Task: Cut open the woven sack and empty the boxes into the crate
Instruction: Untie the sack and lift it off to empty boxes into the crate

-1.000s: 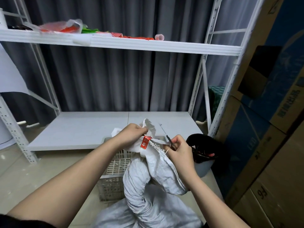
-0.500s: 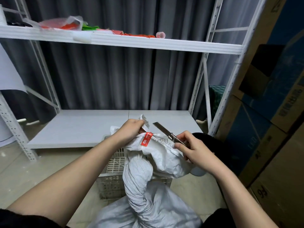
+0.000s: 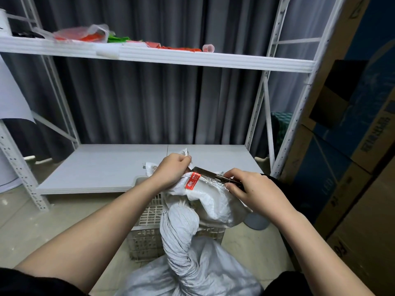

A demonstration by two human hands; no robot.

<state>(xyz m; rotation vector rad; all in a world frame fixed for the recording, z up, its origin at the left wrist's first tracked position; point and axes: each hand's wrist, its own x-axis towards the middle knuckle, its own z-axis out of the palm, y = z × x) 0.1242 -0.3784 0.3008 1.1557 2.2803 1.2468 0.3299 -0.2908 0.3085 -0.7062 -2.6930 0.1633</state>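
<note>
Nearest the camera, one white woven sack bulges on the floor, its neck twisted into a rope that rises to the hands. The neck's gathered top is folded over, with one red label stuck to it. The left hand is closed around the bunched mouth of the sack, pinching it up tight. The right hand is closed on the handle of a blade, a single knife or cutter, which lies flat across the top of the fold, its tip near the left hand's knuckles.

The step in hand looks like the cutting open; the sack appears sealed at the mouth yet, and no boxes show. The next move likely calls for drawing the blade through the stitched or tied edge, away from the left fingers, which sit close to the steel.

Just behind the sack stands one pale slatted crate, partly hidden by it. Farther off is one white shelf rack, its lower shelf bare where visible, before a grey curtain.
</note>
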